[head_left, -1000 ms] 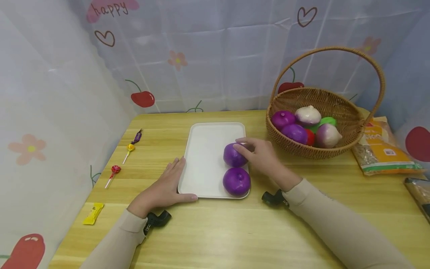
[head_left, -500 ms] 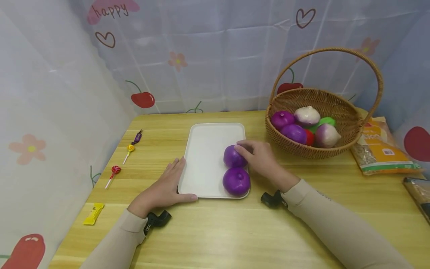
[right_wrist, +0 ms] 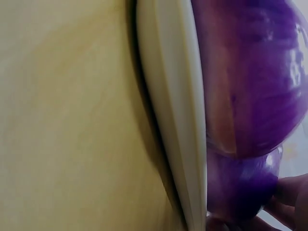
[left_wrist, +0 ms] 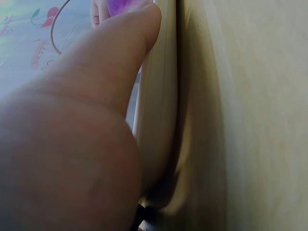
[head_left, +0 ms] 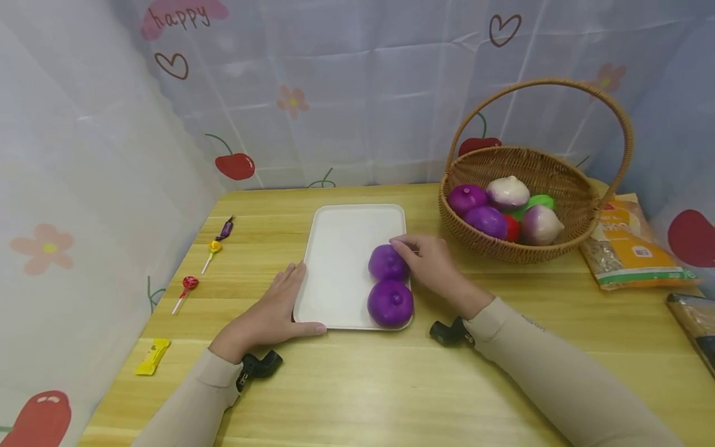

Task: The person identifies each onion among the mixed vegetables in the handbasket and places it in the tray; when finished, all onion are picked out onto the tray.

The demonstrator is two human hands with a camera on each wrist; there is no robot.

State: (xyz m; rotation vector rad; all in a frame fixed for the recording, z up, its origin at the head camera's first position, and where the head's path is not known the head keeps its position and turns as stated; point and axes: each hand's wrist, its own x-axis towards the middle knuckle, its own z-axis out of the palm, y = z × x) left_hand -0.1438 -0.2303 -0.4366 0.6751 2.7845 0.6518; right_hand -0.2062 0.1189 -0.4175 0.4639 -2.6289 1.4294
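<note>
Two glossy purple onions, the near onion [head_left: 390, 303] and the far onion [head_left: 386, 263], sit against each other along the right side of a white tray [head_left: 341, 267]. My right hand [head_left: 438, 267] holds the far onion from the right, thumb on its top and fingers behind it. In the right wrist view the near onion [right_wrist: 260, 72] stands inside the tray rim [right_wrist: 175, 110], with the far onion [right_wrist: 240, 183] partly hidden behind it. My left hand [head_left: 268, 313] rests open on the tray's left side, thumb on the front rim.
A wicker basket [head_left: 516, 248] at the back right holds purple and white onions, a red piece and a green one. Seed bags, one orange [head_left: 631, 248], lie beyond it. Wrapped sweets, including a red lollipop [head_left: 190, 282] and a yellow packet [head_left: 152, 357], line the table's left edge.
The far onion has turned and shifted slightly toward the near one under my right hand, its stem end now facing me. My left hand stays at the tray.
</note>
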